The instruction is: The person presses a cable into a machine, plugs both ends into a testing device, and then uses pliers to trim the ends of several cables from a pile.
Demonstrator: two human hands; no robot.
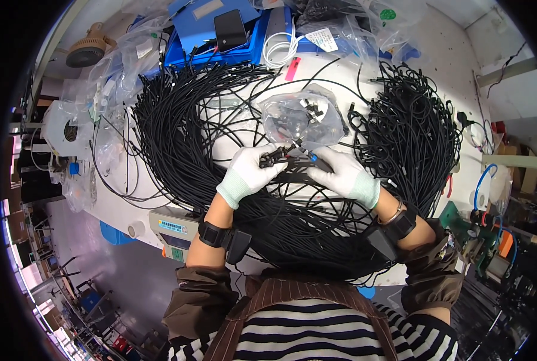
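White gloves with pale green cuffs cover both my hands. My left hand [249, 171] is closed around a small bunch of black connectors [274, 157]. Between the thumb and fingers of my right hand [348, 178] is a black cable plug [321, 163] with a blue part near its tip. The two hands are close together, fingertips facing each other. Just beyond them lies a clear plastic bag [280, 117] with small black pieces in it. A thick bundle of black cables [166, 129] curves around from the left and passes beneath my wrists.
More coiled black cables [410, 129] are heaped on the right. At the back are a blue tray [253, 45], a black phone-like device [230, 30] and a coiled white cable [279, 51]. A grey instrument box [172, 227] stands at the near left edge; a fan [88, 48] sits far left.
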